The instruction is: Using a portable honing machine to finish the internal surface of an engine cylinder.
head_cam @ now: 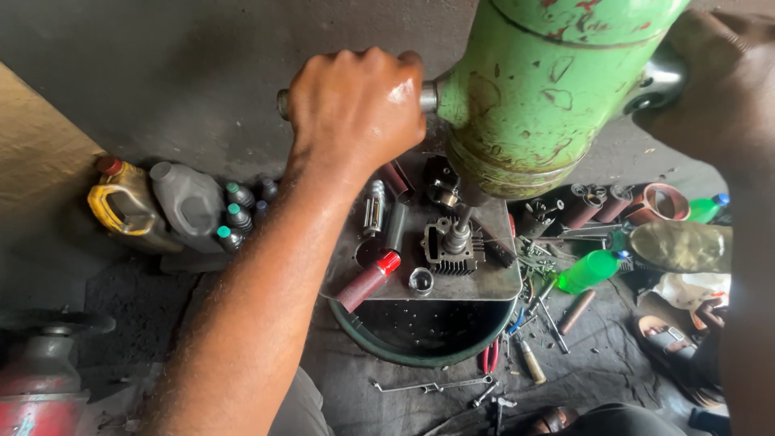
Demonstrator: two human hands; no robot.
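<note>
The green machine body [549,89] is filling the upper middle of the frame and blocking any reach from above onto the metal plate [484,284]. The left hand [355,105] is closing round the steel handle [282,103] at upper centre, its forearm crossing the lower left. On the plate, a finned cylinder [450,250], a red-capped tube [367,281] and small parts are crowding the surface. Bottles [190,202] are lining the left side; rings, a green bottle [593,270] and loose tools are cluttering the right. The dark floor along the top left is lying open, as is the cloth [363,404] at bottom centre.
</note>
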